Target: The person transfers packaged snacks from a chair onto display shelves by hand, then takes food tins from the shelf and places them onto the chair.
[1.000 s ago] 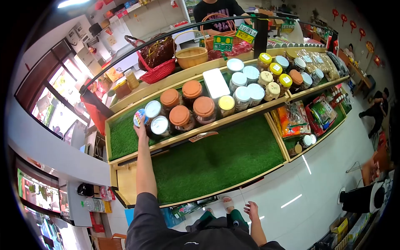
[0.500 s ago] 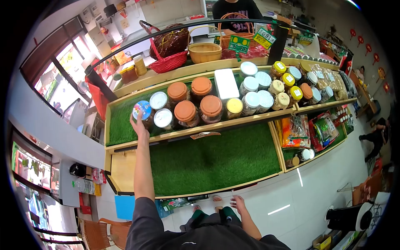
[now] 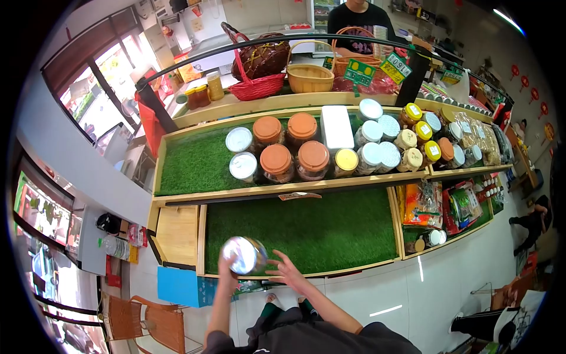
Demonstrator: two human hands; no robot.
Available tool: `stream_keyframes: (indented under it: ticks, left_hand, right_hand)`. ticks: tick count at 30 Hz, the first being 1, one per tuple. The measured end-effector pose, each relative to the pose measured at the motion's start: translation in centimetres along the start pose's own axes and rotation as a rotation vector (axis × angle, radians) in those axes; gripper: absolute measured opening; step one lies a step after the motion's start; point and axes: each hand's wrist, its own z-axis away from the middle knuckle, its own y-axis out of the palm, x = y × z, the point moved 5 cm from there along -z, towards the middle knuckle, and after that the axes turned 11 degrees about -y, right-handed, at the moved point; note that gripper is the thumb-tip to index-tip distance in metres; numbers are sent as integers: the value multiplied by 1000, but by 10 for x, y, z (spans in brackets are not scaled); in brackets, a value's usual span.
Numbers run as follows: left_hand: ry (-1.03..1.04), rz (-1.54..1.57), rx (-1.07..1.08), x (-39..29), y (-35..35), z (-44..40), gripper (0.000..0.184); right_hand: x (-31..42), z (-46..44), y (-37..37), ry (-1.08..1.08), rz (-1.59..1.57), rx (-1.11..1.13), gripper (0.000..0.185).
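Observation:
A jar with a shiny lid [image 3: 244,255] is in my left hand [image 3: 227,266], held tilted above the front edge of the lower green shelf [image 3: 300,230]. Glare covers much of its lid. My right hand [image 3: 288,271] is just right of the jar, fingers spread and apparently apart from it. On the upper shelf stand two white-lidded jars [image 3: 243,167] and several jars with orange-brown lids [image 3: 276,160]. A white box [image 3: 336,127] and a yellow-lidded jar [image 3: 346,160] stand beside them.
Farther right are several jars with pale lids [image 3: 371,154] and bagged goods [image 3: 421,200]. Baskets [image 3: 310,78] line the back ledge below a black rail [image 3: 277,38]. A person [image 3: 359,26] stands behind the stand. A wicker chair [image 3: 159,321] is at lower left.
My left hand has taken the jar from the upper shelf's left end and brought it down toward me. My right hand has risen beside it. The view has shifted slightly.

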Motion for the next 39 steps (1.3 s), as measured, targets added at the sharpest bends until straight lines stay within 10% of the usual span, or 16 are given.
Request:
stream_keyframes:
  ticks: [4, 11, 39]
  left_hand:
    - [-171, -68, -153, 87, -12, 53, 49]
    - [-433, 205, -207, 161, -78, 101, 56]
    - [335, 885, -665, 157, -368, 391, 57]
  right_hand:
    - [-45, 8, -13, 302, 480, -40, 68]
    - [-102, 49, -1, 413, 400, -6, 65]
    - [-417, 160, 277, 1051, 489, 676, 63]
